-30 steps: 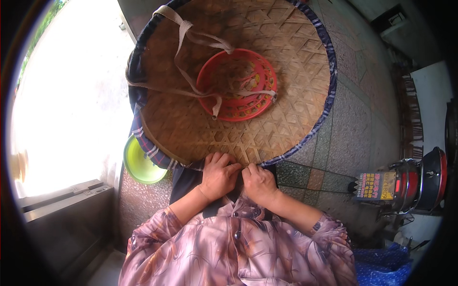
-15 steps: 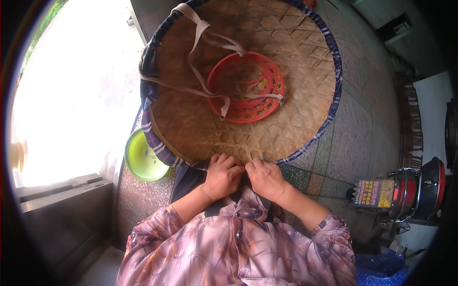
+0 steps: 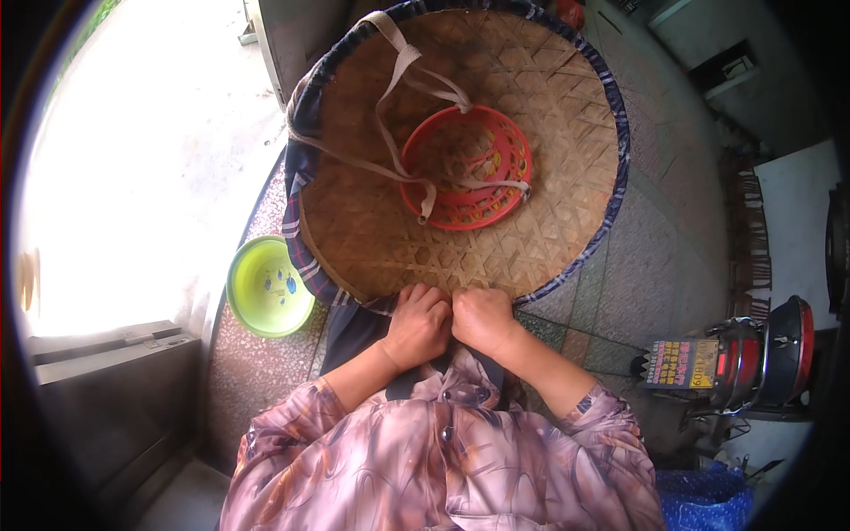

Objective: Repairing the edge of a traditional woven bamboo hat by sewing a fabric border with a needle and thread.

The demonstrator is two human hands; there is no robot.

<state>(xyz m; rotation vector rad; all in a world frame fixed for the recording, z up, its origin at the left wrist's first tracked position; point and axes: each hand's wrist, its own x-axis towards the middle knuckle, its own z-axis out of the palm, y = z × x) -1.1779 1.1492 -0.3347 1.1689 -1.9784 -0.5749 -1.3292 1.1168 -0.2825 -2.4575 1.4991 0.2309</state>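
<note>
A large round woven bamboo tray (image 3: 531, 106) lies in front of me, its rim wrapped in dark blue plaid cloth (image 3: 626, 133). At its near edge, my left hand (image 3: 419, 326) and my right hand (image 3: 482, 320) are side by side, nearly touching. Both are closed with fingers curled over the cloth-covered rim; the fingertips are hidden. On the tray sits a small red plastic basket (image 3: 474, 219) with openwork sides. A knotted off-white cloth strap (image 3: 390, 84) runs from the tray's far left rim to the red basket.
Left of the tray, a light green bowl (image 3: 266, 292) stands on the speckled floor (image 3: 232, 372). A bright doorway opens beyond it. To the right are a red and black motor scooter (image 3: 753, 358) and a blue patterned cloth (image 3: 704, 500). Something red (image 3: 569, 12) lies past the far rim.
My right hand has turned its knuckles upward and closed into a fist beside the left. The tray's left side appears farther right in view. The red basket stays on the tray.
</note>
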